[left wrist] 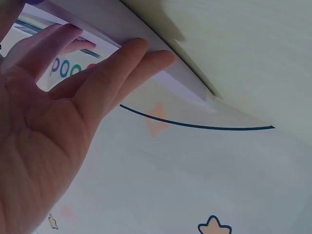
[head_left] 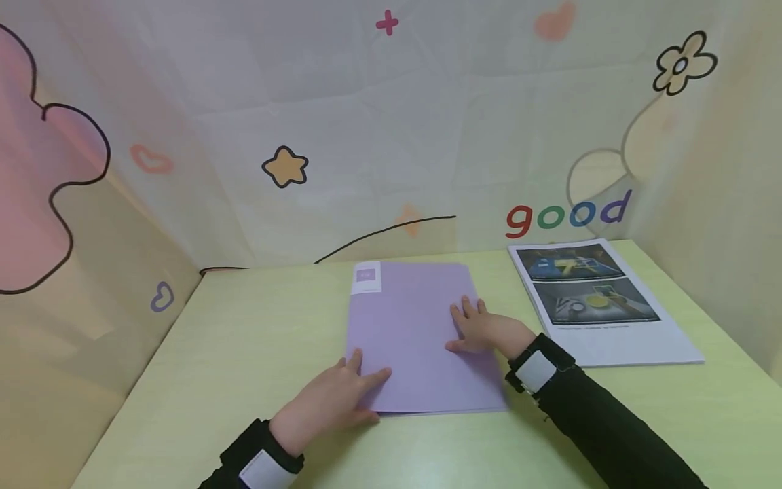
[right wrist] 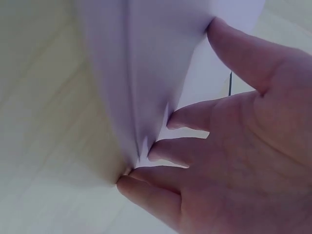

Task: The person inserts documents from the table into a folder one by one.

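A light purple folder (head_left: pixel 415 319) lies flat on the table, a white label (head_left: pixel 366 285) at its upper left corner. My left hand (head_left: pixel 332 401) rests at its lower left edge with extended fingers on the cover and the thumb by the bottom edge. Spread out, my right hand (head_left: pixel 485 331) lies across the right edge, fingertips on the cover. The left wrist view shows straight fingers of the left hand (left wrist: pixel 53 131) along the folder edge. In the right wrist view, the right hand's fingertips (right wrist: pixel 178 119) touch the folder's surface and side.
To the right lies a stack of white sheets (head_left: pixel 623 346) with two printed pictures on top. The pale yellow-green table (head_left: pixel 256 333) meets a curtain (head_left: pixel 232 176) printed with a star, hearts and the word "good" at the back.
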Motion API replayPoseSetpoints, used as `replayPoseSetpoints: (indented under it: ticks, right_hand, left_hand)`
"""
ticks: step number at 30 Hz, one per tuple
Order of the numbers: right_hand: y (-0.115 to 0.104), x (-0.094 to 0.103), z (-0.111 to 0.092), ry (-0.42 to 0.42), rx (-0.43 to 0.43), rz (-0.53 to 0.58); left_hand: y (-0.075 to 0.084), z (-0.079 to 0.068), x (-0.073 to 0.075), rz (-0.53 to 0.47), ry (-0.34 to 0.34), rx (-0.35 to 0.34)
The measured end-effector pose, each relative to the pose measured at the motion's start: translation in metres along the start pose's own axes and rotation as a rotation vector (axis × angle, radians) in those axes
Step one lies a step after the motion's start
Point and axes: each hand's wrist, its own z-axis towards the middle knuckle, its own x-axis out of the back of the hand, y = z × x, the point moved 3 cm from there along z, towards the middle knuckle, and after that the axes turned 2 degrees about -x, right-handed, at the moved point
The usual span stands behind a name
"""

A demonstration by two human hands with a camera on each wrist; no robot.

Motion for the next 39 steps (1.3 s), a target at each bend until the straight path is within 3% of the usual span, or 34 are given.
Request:
replayPoseSetpoints:
  ticks: [18, 27, 35, 39]
  right_hand:
    - [0.025, -0.003, -0.018, 0.015, -0.007, 0.005]
    - [0.028, -0.003, -0.022, 0.031, -0.004, 0.014]
    - [0.031, -0.003, -0.024, 0.03, 0.014, 0.014]
    - [0.034, -0.005, -0.026, 0.031, 0.04, 0.014]
  left_hand:
    - [0.031, 0.024, -0.004, 0.063, -0.068, 0.041]
    - [0.038, 0.027, -0.005, 0.105, -0.052, 0.058]
    - [0.044, 0.03, -0.009, 0.24, 0.031, 0.06]
    - [0.05, 0.035, -0.01, 0.321, 0.036, 0.087]
